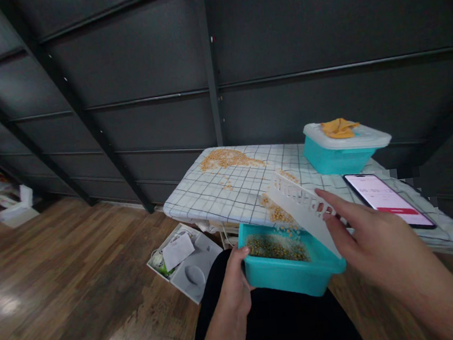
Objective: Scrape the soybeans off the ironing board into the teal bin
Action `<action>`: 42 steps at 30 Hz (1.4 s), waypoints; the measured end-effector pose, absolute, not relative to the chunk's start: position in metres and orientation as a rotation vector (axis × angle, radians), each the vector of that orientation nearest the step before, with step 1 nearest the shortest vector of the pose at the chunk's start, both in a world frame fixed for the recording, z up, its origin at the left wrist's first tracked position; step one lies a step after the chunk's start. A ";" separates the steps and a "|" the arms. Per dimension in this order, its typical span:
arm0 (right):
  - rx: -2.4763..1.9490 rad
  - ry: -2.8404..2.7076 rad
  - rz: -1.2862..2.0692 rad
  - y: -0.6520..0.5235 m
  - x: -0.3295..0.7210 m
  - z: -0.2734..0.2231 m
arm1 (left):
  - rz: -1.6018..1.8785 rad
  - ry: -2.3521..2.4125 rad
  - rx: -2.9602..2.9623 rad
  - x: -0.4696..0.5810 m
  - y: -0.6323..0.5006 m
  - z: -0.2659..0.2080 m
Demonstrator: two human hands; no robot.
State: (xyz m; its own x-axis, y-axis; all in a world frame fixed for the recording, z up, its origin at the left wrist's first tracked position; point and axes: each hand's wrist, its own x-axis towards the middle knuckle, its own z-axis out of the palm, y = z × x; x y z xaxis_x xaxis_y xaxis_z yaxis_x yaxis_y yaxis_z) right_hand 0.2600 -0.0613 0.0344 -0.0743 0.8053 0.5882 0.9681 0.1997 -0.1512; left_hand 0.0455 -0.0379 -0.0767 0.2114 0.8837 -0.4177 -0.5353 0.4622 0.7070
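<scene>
The left hand (234, 278) is closed around the near-left end of an open teal tub (283, 275), thumb over the rim. The right hand (375, 235) pinches a white plate with cut-outs (302, 210) between thumb and fingers, at the row of openings along its upper edge. The plate is tilted over the tub's right part, to the left of the right hand.

The tub is between the two hands, above the lap and against the near edge of the tabletop (196, 195); whether it rests on the thighs cannot be determined. Mixed yellow and darker grains (276, 249) lie in it, just right of the left hand. Loose yellow grains (281, 215) are at the tabletop edge beside the plate; some show over the tub's far rim, blurred. A larger spread of grains (227, 158) lies well beyond the left hand.

Beyond the right hand, a phone (389, 200) lies face up; farther off stands a lidded teal box (339, 157) bearing an orange cloth (338, 128).
</scene>
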 end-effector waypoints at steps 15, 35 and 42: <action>-1.561 -1.871 -0.388 -0.028 0.269 0.053 | 1.037 0.918 0.443 0.046 -0.038 -0.075; -1.391 -2.124 -0.113 0.009 0.281 0.030 | 1.039 0.938 0.439 0.045 -0.034 -0.077; -1.317 -2.223 0.008 0.005 0.297 0.038 | 1.046 0.937 0.426 0.044 -0.036 -0.077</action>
State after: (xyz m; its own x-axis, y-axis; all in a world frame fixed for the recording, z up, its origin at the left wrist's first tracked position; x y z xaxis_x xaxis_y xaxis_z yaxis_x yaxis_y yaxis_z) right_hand 0.2975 0.0052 0.0375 -0.3684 0.8122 0.4523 0.8089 0.5199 -0.2747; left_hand 0.0444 -0.0361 -0.0769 0.1785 0.8752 -0.4496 -0.5429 0.4687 0.6969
